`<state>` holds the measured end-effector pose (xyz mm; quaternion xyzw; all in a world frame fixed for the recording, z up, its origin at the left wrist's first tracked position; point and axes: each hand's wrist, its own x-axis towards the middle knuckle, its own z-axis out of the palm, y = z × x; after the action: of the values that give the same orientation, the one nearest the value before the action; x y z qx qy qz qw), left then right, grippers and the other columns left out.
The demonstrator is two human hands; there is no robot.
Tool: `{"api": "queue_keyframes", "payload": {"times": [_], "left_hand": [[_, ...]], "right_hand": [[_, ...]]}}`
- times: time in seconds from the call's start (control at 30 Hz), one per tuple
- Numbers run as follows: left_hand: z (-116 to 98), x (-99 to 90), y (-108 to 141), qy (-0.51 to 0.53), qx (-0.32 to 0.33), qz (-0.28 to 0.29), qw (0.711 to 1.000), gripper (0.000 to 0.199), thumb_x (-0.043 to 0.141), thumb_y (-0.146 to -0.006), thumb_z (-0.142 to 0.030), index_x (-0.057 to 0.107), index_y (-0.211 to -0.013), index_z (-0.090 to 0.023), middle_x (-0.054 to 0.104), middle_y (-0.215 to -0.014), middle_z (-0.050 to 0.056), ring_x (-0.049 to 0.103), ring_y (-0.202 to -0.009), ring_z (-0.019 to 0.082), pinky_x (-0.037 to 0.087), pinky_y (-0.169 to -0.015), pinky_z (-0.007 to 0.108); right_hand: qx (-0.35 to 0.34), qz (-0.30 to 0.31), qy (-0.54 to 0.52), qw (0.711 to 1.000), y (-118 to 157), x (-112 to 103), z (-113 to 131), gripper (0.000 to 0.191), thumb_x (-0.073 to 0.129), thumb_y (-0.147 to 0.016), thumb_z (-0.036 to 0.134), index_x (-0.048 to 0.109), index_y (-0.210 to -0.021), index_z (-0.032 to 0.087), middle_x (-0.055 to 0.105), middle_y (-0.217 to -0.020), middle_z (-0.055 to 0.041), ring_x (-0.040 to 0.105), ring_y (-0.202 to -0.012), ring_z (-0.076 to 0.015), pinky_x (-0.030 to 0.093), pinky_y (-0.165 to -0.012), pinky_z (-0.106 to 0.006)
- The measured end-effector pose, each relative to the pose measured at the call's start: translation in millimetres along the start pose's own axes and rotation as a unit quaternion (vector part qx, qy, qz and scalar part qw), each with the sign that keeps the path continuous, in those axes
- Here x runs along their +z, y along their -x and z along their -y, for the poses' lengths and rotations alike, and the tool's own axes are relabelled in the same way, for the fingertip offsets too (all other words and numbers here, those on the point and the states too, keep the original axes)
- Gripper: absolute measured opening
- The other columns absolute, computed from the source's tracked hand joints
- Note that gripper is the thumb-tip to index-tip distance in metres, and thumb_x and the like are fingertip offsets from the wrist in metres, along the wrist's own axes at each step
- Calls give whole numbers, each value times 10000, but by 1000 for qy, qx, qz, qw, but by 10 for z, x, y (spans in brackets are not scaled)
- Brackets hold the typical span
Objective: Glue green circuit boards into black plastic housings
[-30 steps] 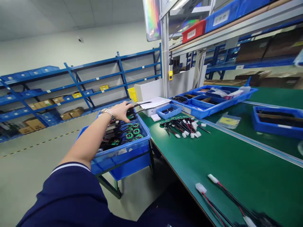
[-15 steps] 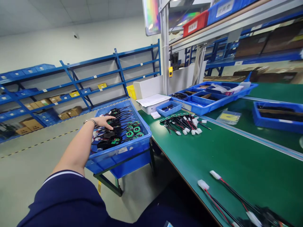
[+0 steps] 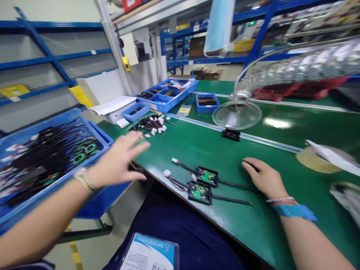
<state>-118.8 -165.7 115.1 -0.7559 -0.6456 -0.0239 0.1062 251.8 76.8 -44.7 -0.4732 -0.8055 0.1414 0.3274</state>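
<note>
Left hand is spread open and blurred by motion, above the near edge of the bench and holding nothing; right hand lies palm down on the mat with its fingers loosely curved, and whether they pinch the dark item at their tips, I cannot tell. Largest in view is the long green anti-static bench mat, running from near to far. To the left sits a deep blue plastic bin, heaped with wired green boards whose black leads tangle; a careless pull could snag several and drag them over the rim. Toward the far right, a clear dome-shaped hood on a silvery ribbed duct hangs above the mat. Between the hands, two small green circuit boards in black frames lie close together just beside the near bench edge, with red-and-black leads ending in white connectors. A wide sweep of the left hand, or a tug on their black cables, could send them over that edge. A gold link wristwatch could also catch loose leads.
</note>
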Motion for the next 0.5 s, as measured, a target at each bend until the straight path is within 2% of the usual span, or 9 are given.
{"api": "queue_keyframes", "payload": {"times": [0.1,0.13,0.2,0.27,0.33,0.4,0.5], "left_hand": [[-869,507,-473,60,179,38,981,766,609,-636,-598,369,-1270,-240,231,-1408,131,181,-1285,337,173,-1021,515],[-1080,655,-586,71,212,48,973,737,624,-628,-585,407,-1233,-225,247,-1401,134,190,-1284,332,188,-1019,506],[-1344,878,-738,72,213,62,972,672,650,-616,-556,473,-1138,-171,309,-1364,159,229,-1268,331,213,-1014,495],[-1424,999,-792,69,178,68,979,605,660,-623,-521,501,-1058,-132,376,-1312,182,277,-1245,332,232,-1009,488],[-1403,1038,-780,79,152,74,982,548,657,-641,-482,499,-1021,-120,415,-1277,187,324,-1220,321,250,-1004,477],[-1355,1036,-771,100,152,85,980,522,661,-640,-448,491,-1012,-123,399,-1295,182,332,-1217,308,262,-1002,465],[-1327,1030,-880,120,186,110,969,556,694,-583,-424,490,-1007,-126,292,-1370,178,256,-1258,317,246,-1009,464]], "right_hand": [[31,-24,-10,999,-5,0,-97,321,443,-761,423,645,-827,183,652,-947,-89,590,-919,-247,452,-841,-386],[31,-32,-19,999,-10,3,-108,330,435,-763,432,644,-831,186,652,-947,-84,592,-916,-241,455,-841,-385],[28,-41,-36,998,-12,1,-120,345,426,-768,445,645,-837,187,652,-949,-81,592,-916,-235,461,-838,-379],[23,-42,-40,998,-9,-3,-132,352,423,-773,453,647,-841,190,651,-952,-79,591,-920,-231,462,-840,-375],[23,-41,-48,998,-12,4,-148,351,431,-771,457,650,-837,190,651,-952,-80,589,-927,-232,457,-851,-377],[28,-40,-55,997,-24,26,-160,347,439,-769,455,652,-832,188,652,-949,-81,588,-932,-232,449,-864,-378],[36,-37,-60,997,-47,51,-167,336,446,-764,446,653,-823,188,654,-944,-81,586,-936,-234,443,-873,-380]]}}
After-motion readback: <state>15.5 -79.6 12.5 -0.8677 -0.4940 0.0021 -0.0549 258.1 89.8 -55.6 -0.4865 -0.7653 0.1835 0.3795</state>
